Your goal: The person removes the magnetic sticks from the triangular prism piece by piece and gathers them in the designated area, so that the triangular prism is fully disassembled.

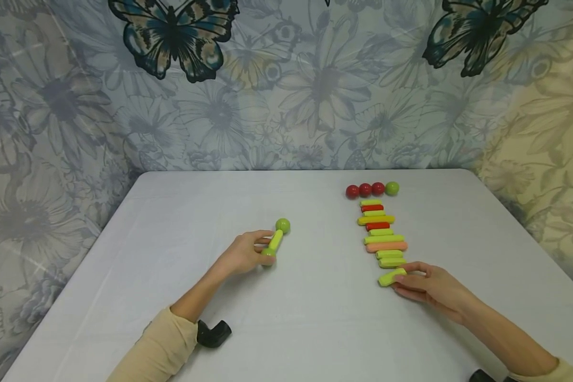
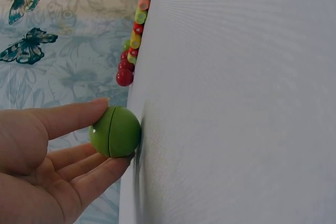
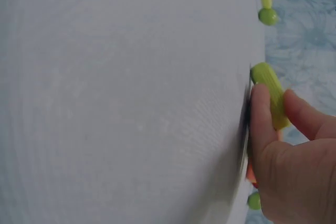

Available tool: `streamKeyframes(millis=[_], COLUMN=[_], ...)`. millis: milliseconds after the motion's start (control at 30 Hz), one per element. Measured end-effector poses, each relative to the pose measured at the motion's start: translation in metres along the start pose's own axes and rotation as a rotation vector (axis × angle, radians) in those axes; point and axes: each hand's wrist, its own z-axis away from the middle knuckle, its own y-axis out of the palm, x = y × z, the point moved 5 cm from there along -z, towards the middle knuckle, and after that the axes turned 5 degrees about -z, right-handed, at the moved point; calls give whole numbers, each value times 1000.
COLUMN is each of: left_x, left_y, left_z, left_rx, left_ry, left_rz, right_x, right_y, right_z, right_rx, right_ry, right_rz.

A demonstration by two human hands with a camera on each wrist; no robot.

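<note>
My left hand (image 1: 242, 253) pinches a green ball (image 2: 116, 132) between thumb and fingers, low over the white table. In the head view this ball sits at the near end of a light green rod (image 1: 276, 240), and a second green ball (image 1: 283, 225) is at the rod's far end. Toward the right, my right hand (image 1: 434, 291) pinches a short light green rod (image 1: 388, 278) between thumb and fingers. The right wrist view shows this rod (image 3: 270, 95) tilted, with the thumb on one side and a finger on the other.
Beyond the right hand, a column of green, red, yellow and orange rods (image 1: 384, 240) lies on the white table (image 1: 172, 212). At its far end is a row of red balls (image 1: 365, 190) and one green ball (image 1: 392, 188). A patterned wall (image 1: 286, 106) stands behind the table.
</note>
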Motion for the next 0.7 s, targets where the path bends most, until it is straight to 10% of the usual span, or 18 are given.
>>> streamKeyframes(millis=[700], left_x=[0], left_y=[0], left_z=[0], left_rx=[1], left_ry=[7], left_rz=[-2], right_x=[0], right_y=[-11], right_z=[2], right_rx=[-125], right_ry=[52], right_rz=[-61])
